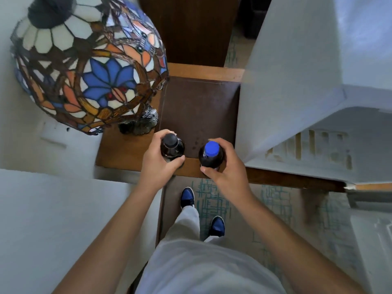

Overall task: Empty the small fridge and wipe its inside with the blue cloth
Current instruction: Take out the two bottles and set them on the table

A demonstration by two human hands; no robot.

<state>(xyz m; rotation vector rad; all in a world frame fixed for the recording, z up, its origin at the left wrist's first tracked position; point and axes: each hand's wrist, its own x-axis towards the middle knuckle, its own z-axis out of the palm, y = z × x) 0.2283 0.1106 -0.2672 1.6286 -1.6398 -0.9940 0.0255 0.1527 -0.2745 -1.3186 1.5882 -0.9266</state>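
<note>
My left hand [158, 164] grips a dark bottle with a black cap [171, 146] at the front edge of the wooden table [118, 151]. Beside it, my right hand [228, 166] holds a dark bottle with a blue cap [211, 154]. Both bottles stand upright near the table's front edge, by the brown inset pad [199, 109]. The small white fridge [297, 81] stands on the table at the right, its door [371, 230] swung open toward me. Door shelves [314, 149] show pale and blurred. No blue cloth is in view.
A stained-glass lamp [89, 66] fills the table's left side, its metal base [140, 122] close to the black-capped bottle. A dark wooden chair back [188, 28] rises behind the table. White bedding [53, 230] lies at lower left. My feet stand on patterned carpet [275, 209].
</note>
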